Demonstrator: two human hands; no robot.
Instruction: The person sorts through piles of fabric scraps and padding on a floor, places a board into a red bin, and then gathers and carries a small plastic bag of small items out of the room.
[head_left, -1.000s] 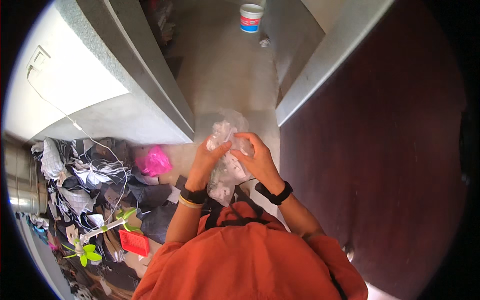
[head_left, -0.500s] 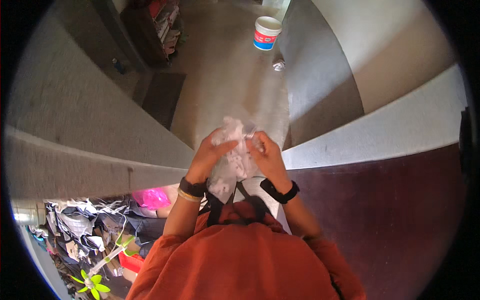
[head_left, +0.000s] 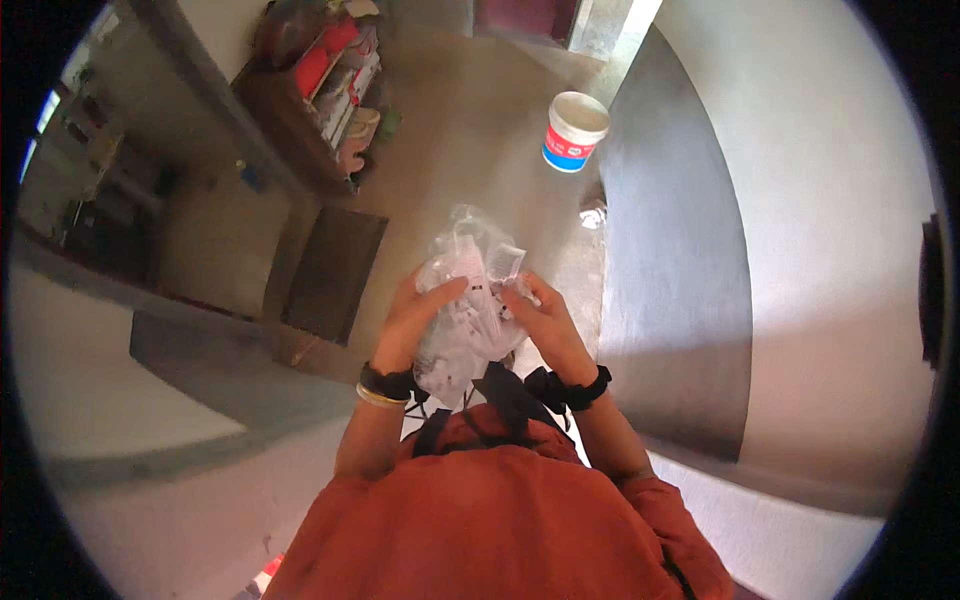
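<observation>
In front of my body I hold a crumpled clear plastic bag [head_left: 455, 345] with whitish, thin pieces in or on it, some with small dark marks. My left hand [head_left: 408, 318] grips its left side, thumb lying over the front. On the other side, my right hand [head_left: 552, 325] pinches the bag near a pale, ribbed, comb-like piece [head_left: 506, 262] that sticks up at the top. The fingers behind the bag are hidden. What the whitish pieces are, I cannot tell.
Ahead on the floor stands a white bucket [head_left: 577, 118] with a red and blue band. Near it lies a small crumpled white thing [head_left: 592, 216]. A dark mat [head_left: 337, 275] lies at left, before a doorway. Beyond is a rack [head_left: 335, 100] with footwear; a grey-based wall [head_left: 680, 280] runs along the right.
I have moved forward past the wall edges; the bucket, mat and rack look nearer, and the cluttered pile at lower left has mostly left view. Both hands still hold the bag.
</observation>
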